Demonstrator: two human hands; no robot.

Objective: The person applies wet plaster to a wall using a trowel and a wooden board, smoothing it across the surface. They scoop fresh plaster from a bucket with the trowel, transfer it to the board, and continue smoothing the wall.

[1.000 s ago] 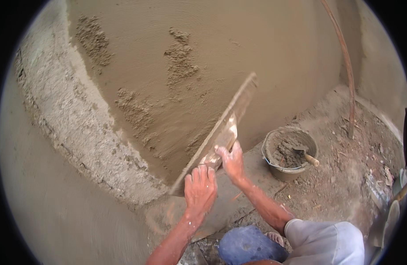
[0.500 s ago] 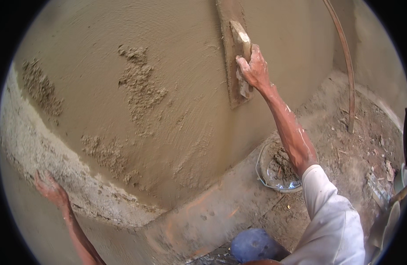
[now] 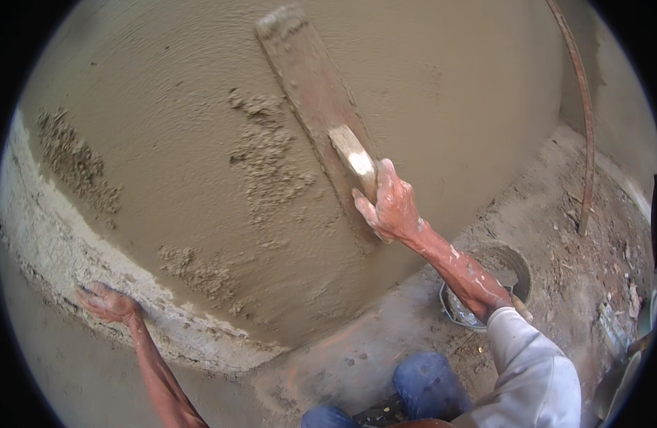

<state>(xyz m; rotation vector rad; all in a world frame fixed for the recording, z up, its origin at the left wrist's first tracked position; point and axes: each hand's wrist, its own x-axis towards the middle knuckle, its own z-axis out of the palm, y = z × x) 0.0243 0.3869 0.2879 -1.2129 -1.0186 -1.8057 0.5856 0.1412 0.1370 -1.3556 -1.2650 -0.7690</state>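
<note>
My right hand [image 3: 391, 208] is closed around the wooden handle of a long plastering float [image 3: 314, 93]. The float lies slanted against a wall of wet grey-brown plaster [image 3: 457, 128], its upper end leaning left. Left of the float, rough mortar lumps [image 3: 268, 160] cling to the surface, with another patch [image 3: 71, 157] farther left and one lower down. My left hand [image 3: 107, 303] rests, fingers stretched out, on the pale rough edge [image 3: 193, 339] of the wall and holds nothing.
Below my right forearm stands a bucket [image 3: 521, 264], with a wooden handle [image 3: 521, 307] beside its rim. A long thin curved strip [image 3: 582, 107] leans at the right. Dirt and debris cover the ground [image 3: 557, 278]. My blue-clad knees [image 3: 428, 385] show at the bottom.
The float has come down and left, tilting from nearly upright to a leftward slant, with my right hand still on it. My left hand has shifted slightly right along the edge.
</note>
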